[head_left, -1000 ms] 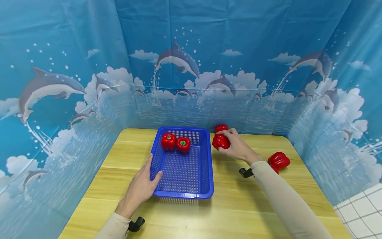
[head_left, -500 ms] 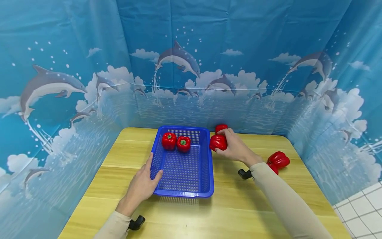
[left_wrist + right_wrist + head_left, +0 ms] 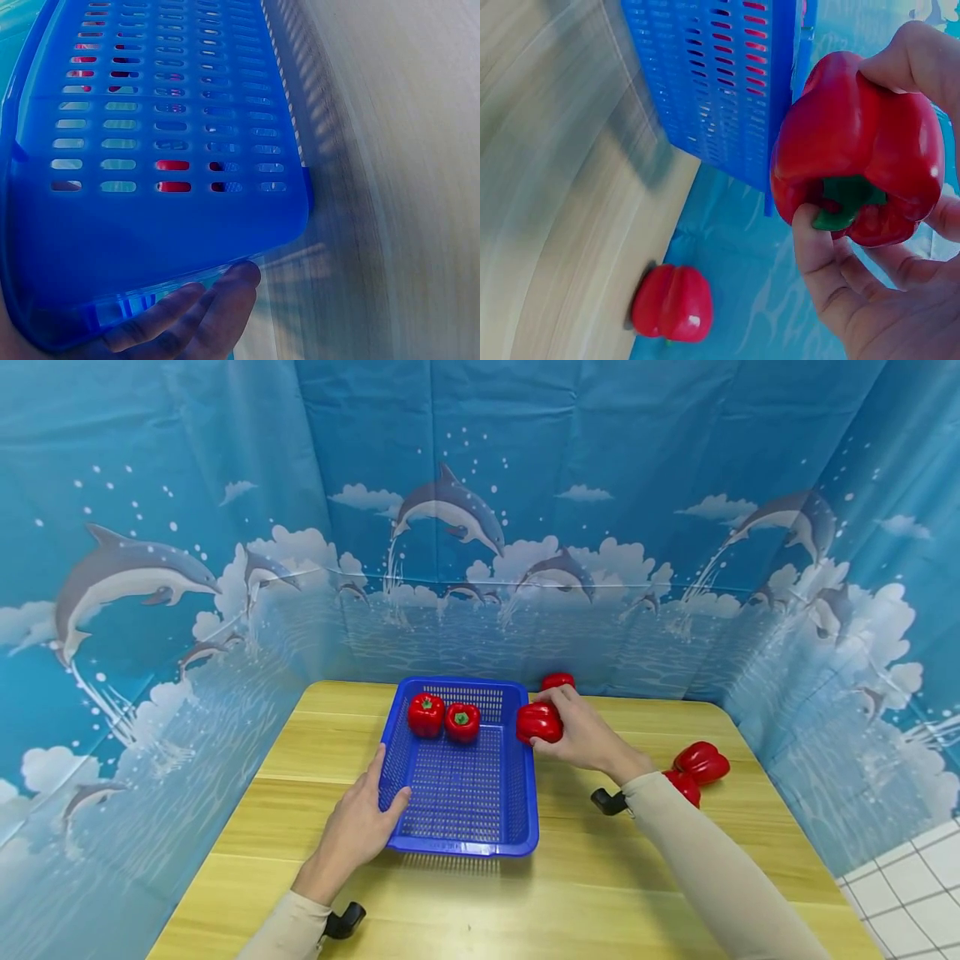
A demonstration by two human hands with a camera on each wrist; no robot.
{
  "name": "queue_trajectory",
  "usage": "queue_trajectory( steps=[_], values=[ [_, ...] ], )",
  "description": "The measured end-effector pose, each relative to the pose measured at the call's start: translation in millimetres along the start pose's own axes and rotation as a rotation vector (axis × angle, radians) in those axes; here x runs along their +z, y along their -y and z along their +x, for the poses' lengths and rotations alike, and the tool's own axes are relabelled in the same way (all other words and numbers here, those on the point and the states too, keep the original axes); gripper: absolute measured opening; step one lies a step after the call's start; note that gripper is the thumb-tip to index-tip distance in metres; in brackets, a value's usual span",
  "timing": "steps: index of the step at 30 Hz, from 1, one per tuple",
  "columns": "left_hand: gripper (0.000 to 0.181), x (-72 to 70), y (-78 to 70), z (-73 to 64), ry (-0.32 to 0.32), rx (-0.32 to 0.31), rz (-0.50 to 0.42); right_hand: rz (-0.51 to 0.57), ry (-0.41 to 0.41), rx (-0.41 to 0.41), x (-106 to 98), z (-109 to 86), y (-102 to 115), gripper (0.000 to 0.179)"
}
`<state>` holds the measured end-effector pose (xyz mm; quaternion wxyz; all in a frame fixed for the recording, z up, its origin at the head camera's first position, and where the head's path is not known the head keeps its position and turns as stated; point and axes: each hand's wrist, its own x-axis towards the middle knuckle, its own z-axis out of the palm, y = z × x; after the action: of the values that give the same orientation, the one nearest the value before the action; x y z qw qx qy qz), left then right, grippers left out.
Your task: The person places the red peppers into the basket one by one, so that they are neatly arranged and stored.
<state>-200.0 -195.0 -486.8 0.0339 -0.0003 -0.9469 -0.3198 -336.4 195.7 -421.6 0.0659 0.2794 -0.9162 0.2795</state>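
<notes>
Head view, center: a blue basket (image 3: 453,793) with slotted walls stands on a wood-grain table (image 3: 600,885). The left hand (image 3: 356,822), left of center, holds the basket by its left side, thumb over the rim and fingers along the outside. The right hand (image 3: 588,735), right of center, grips a held pepper (image 3: 538,723), red and lying sideways, at the basket's right rim; whether pepper and rim touch cannot be told.

In the basket's upper left, a left pepper (image 3: 426,715) and a middle pepper (image 3: 462,723) sit side by side, stems visible. A rear pepper (image 3: 557,681) lies at the table's far edge, just above the right hand and partly hidden by it. At the right of the frame, an upper pepper (image 3: 702,763) lies against a lower pepper (image 3: 683,788), the latter partly behind the right sleeve (image 3: 720,868).

Right wrist view: the thumb presses the held pepper from above, the fingers from below; its green stem (image 3: 851,199) faces the camera. Left wrist view: fingertips lie along the basket's wall, bottom center.

Background: a blue curtain (image 3: 480,435) printed with dolphins; white tiles (image 3: 922,893) at lower right.
</notes>
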Motion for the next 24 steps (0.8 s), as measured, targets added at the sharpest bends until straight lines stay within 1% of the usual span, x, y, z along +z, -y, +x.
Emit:
queue_trajectory(
  steps=[4,14,24],
  values=[
    [0.096,0.2,-0.2,0.0,-0.001,0.001,-0.003,-0.005,-0.005,-0.031,1,0.1,3,0.068],
    [0.095,0.4,-0.6,-0.4,-0.007,0.008,0.001,-0.025,0.024,-0.059,4,4.8,16,0.064],
    [0.093,1.8,-2.0,0.4,-0.025,0.008,-0.007,-0.04,0.056,-0.047,11,10.7,32,0.064]
  ],
)
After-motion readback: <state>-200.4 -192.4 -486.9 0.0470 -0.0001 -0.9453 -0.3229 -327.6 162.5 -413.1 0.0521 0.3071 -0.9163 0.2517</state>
